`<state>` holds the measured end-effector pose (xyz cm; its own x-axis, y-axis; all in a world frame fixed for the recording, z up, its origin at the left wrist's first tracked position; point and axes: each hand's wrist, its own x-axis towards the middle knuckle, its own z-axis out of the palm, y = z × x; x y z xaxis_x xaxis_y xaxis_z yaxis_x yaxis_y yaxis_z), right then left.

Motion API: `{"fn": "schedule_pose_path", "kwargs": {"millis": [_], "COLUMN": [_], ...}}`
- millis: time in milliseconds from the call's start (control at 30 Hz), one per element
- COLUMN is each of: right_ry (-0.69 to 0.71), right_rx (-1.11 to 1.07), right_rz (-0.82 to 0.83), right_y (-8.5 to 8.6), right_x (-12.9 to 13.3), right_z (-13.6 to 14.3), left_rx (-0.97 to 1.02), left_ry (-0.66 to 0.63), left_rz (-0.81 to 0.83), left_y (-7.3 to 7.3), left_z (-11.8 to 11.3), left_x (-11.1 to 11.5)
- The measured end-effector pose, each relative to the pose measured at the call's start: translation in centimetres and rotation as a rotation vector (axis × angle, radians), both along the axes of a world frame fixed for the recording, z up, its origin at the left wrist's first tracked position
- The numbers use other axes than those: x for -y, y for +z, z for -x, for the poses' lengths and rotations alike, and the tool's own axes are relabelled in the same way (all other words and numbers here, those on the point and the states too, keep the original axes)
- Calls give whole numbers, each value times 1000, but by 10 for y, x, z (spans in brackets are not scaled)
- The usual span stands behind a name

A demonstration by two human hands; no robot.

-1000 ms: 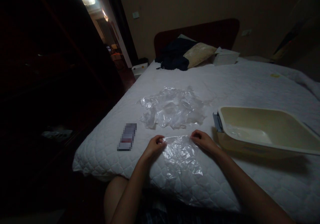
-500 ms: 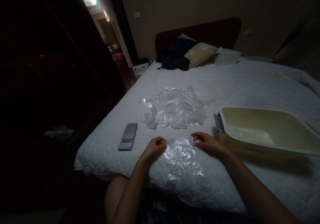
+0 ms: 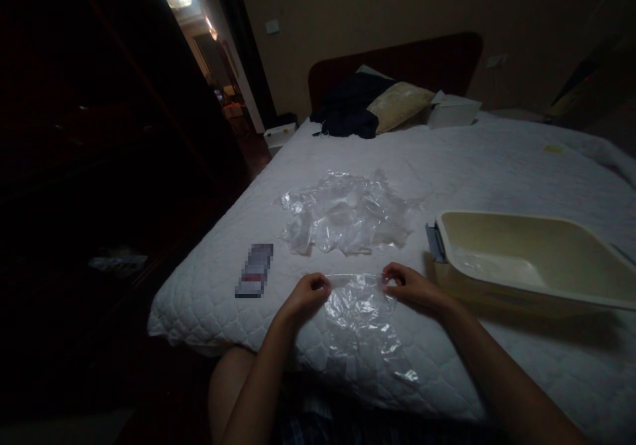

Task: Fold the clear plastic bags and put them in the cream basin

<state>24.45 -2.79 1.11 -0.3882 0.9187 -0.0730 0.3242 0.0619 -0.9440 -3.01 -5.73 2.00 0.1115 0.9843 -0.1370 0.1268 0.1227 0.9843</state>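
Note:
A clear plastic bag (image 3: 362, 319) hangs down toward me over the near part of the bed, crinkled and shiny. My left hand (image 3: 309, 294) pinches its top left corner between thumb and fingers. At the top right corner, my right hand (image 3: 408, 285) is closed on the same bag, and the upper edge runs straight between both hands. Beyond them lies a loose pile of clear plastic bags (image 3: 342, 213), spread out and overlapping on the white quilted bedcover (image 3: 213, 299).
To the right stands a cream plastic bin (image 3: 517, 233) with a grey latch; some clear plastic lies inside. A pixelated flat object (image 3: 254, 271) rests at left. Farther back are dark cloth (image 3: 348, 104), a yellowish pillow (image 3: 400, 106) and a white box (image 3: 453, 112).
The bag's lower part has shifted and spread a little to the right. Its top edge looks straighter between my hands, which have barely moved.

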Motion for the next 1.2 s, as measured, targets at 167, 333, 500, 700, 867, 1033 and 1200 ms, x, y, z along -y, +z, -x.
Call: {"fn": "schedule_pose_path", "kwargs": {"millis": [167, 333, 500, 700, 867, 1033, 1200], "right_ry": [29, 10, 5, -111, -136, -151, -119], "right_rx": [-14, 6, 60, 33, 22, -4, -26], "right_rz": [11, -34, -60, -86, -136, -168, -210], "right_y": [-3, -3, -5, -3, -3, -7, -7], "right_x": [0, 0, 0, 3, 4, 2, 0], "right_z": [1, 1, 3, 8, 10, 6, 2], "left_rx": [99, 153, 63, -22, -91, -132, -143], "left_ry": [-27, -25, 21, 163, 181, 149, 133], "left_rz": [99, 115, 22, -31, -72, -176, -207], "left_y": [-2, -5, -6, -9, -15, -23, -22], "left_z": [1, 3, 0, -4, -3, 1, 3], "left_x": [1, 0, 0, 1, -4, -8, -8]}}
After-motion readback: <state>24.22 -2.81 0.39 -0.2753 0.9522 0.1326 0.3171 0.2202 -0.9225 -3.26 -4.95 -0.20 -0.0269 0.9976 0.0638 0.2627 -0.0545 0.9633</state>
